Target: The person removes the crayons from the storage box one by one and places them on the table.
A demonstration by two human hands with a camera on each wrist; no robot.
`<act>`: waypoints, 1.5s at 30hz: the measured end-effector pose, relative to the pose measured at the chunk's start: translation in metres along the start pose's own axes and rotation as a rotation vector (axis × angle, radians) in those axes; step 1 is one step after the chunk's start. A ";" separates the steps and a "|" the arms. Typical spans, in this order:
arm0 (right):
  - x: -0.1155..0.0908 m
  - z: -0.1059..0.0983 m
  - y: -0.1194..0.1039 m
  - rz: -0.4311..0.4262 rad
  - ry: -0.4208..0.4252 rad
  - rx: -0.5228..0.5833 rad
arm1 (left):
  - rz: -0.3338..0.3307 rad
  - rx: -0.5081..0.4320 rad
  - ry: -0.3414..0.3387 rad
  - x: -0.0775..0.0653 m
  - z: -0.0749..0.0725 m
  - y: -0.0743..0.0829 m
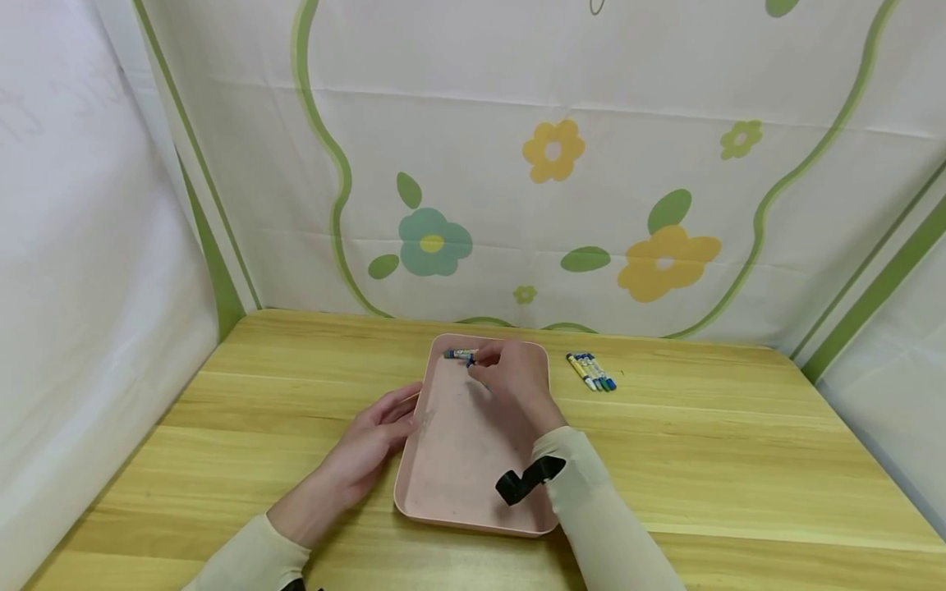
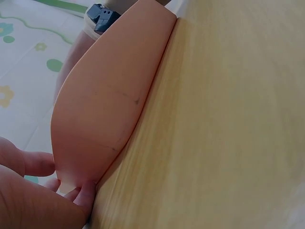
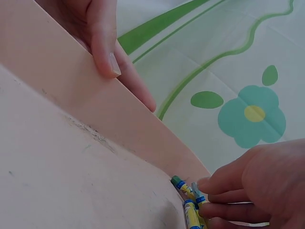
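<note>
A pink rectangular tray (image 1: 473, 460) lies on the table. My left hand (image 1: 373, 439) holds its left side, the thumb over the rim and the other fingers along the outer wall. At the tray's far end my right hand (image 1: 517, 377) pinches a crayon (image 1: 471, 361) between thumb and fingers. Beside that crayon, more crayons (image 3: 191, 214) with yellow-and-blue wrappers lie against the tray's wall, one showing a dark green tip (image 3: 176, 180). My fingers partly hide this group, so the held crayon's colour is hard to tell.
Several crayons (image 1: 591, 372) lie side by side on the wooden table (image 1: 702, 460), right of the tray. A white cloth with printed flowers (image 1: 473, 164) hangs behind the table, and white cloth (image 1: 89, 287) stands along the left side.
</note>
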State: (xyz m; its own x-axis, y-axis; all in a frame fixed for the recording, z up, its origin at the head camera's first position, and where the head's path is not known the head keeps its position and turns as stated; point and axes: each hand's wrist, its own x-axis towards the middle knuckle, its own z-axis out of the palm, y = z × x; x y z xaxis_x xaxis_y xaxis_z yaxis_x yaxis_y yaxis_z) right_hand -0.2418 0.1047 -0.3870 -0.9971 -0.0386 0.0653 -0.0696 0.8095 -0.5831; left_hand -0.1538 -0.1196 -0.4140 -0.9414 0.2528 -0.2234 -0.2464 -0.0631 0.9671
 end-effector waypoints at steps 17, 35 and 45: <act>0.001 0.003 -0.001 0.002 -0.136 0.111 | 0.014 -0.005 -0.003 0.002 -0.001 -0.001; 0.002 0.010 -0.002 -0.060 -0.203 0.099 | 0.015 -0.012 0.006 0.001 0.001 0.000; 0.001 0.010 0.000 -0.139 -0.237 0.088 | 0.020 -0.016 0.000 0.000 0.001 0.000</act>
State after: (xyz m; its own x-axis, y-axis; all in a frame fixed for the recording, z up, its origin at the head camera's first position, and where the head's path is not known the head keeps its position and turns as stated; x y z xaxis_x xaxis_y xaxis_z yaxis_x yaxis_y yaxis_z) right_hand -0.2432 0.0986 -0.3952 -0.9565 -0.2894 -0.0357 -0.1977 0.7335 -0.6502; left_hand -0.1536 -0.1186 -0.4139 -0.9461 0.2515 -0.2041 -0.2314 -0.0839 0.9692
